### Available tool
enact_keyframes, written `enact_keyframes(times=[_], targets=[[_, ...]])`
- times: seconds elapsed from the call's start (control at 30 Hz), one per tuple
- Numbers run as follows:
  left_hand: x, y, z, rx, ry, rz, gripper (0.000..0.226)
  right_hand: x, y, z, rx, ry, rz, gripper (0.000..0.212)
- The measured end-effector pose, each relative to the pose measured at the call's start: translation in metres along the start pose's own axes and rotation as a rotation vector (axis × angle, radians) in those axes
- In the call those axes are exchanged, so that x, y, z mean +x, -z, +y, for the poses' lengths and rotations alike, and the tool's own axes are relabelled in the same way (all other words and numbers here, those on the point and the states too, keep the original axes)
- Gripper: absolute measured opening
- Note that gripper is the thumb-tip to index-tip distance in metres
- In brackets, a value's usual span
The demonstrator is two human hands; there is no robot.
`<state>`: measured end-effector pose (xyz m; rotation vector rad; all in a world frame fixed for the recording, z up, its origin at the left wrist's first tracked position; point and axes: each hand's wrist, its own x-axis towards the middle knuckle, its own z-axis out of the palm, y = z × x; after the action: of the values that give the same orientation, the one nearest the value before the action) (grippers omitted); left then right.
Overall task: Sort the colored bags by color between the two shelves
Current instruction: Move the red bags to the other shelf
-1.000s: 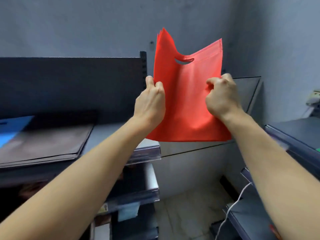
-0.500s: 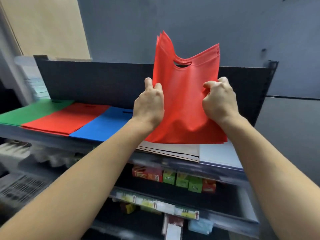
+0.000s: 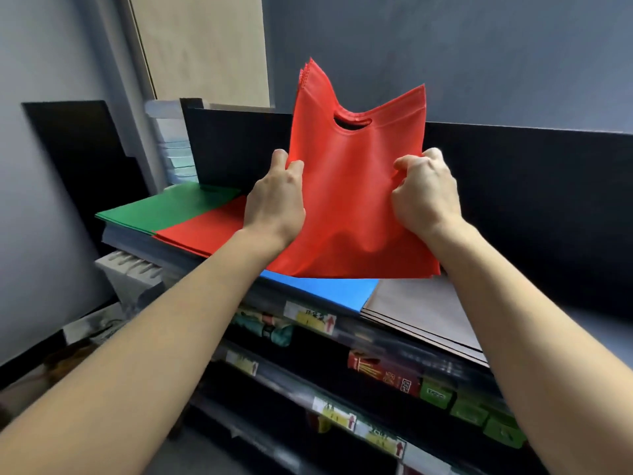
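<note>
Red bags (image 3: 352, 186): thin bundle, held upright in the air, cut-out handle up, lower edge over the blue stack (image 3: 329, 289). Left hand (image 3: 275, 204) and right hand (image 3: 424, 193) each curl tightly round a side edge, the fabric bunched under the fingers. Flat piles lie side by side below: brown stack (image 3: 421, 306) at right, red stack (image 3: 202, 228) further left, green stack (image 3: 168, 209) farthest. Judgement: shift left, lay flat on red, square the edges, then release both hands together so the layers don't fan.

Blue bags (image 3: 329, 291) partly behind red bags (image 3: 356, 200)
</note>
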<state>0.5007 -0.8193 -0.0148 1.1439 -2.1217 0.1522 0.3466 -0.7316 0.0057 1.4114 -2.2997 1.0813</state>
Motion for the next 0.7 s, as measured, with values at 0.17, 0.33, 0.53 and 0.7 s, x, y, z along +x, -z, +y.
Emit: enact_keyframes(times=[0.17,0.33,0.53,0.7], targets=[[0.014,0.005,-0.052,0.072,0.092,0.034,0.044,0.022,-0.040,-0.032,0.063,0.072,-0.043,0.036],[0.028,0.008,-0.100,0.122,0.147,0.069,0.048,0.040,-0.077,-0.064,0.117,0.135,-0.099,0.037],[0.061,-0.014,-0.151,0.067,0.138,0.040,0.045,0.070,-0.115,-0.090,0.058,0.104,-0.118,0.041],[0.099,-0.032,-0.208,-0.009,0.071,-0.040,0.044,0.086,-0.162,-0.121,-0.015,-0.009,-0.092,0.032]])
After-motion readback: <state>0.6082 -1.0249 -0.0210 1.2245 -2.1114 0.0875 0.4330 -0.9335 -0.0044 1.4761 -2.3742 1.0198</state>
